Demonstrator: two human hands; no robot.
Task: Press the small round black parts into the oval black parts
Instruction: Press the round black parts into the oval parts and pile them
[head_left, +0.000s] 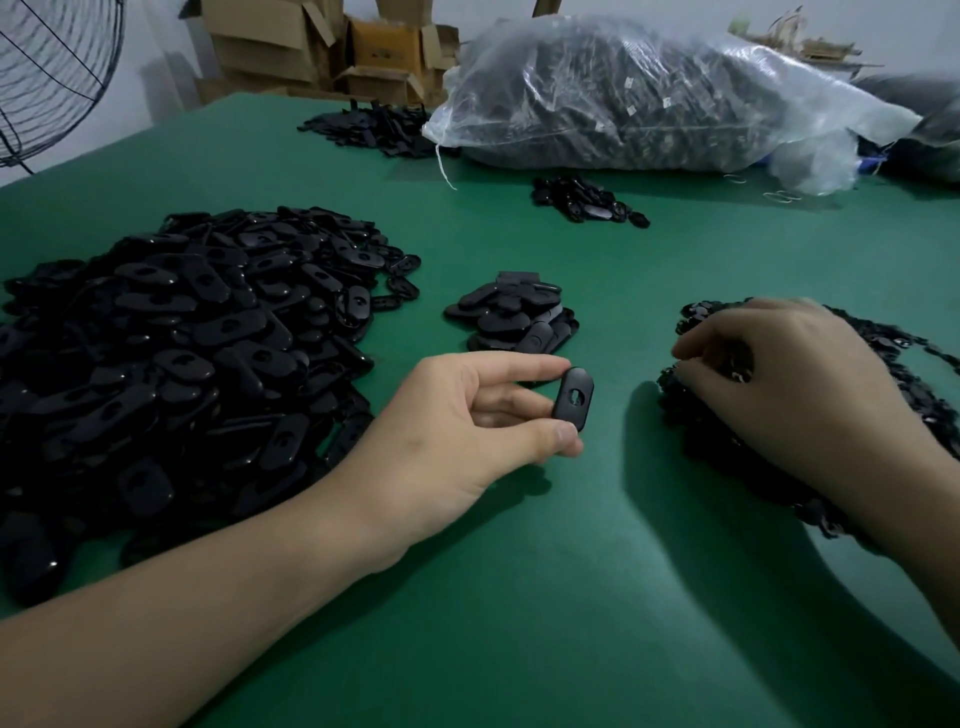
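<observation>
**Green bench: one oval part held ready while the other grip fishes for a round one**

On a green-covered bench (519, 597), a person works with bare hands, seen from a head-worn camera. The left grip (467, 415) pinches a single oval part (574, 399) by its ends, forefinger on top and thumb below. It holds the part upright just above the bench, with the keyhole-shaped opening facing the camera. The right grip (789, 384) rests palm down on a pile of small round parts (727, 441) at the right, fingers curled into it. The fingertips are blurred and partly hidden, so it cannot be told whether they have one pinched.

A large heap of oval parts (171, 338) lies to the left. A smaller pile of black pieces (514, 317) sits just beyond the held part.

This appears to be the pick-up step, with the oval part waiting for its insert. The next move likely calls for lifting one round part out alone and bringing it across to the opening. It would then be lined up and pushed in while the left grip braces the oval part.
</observation>
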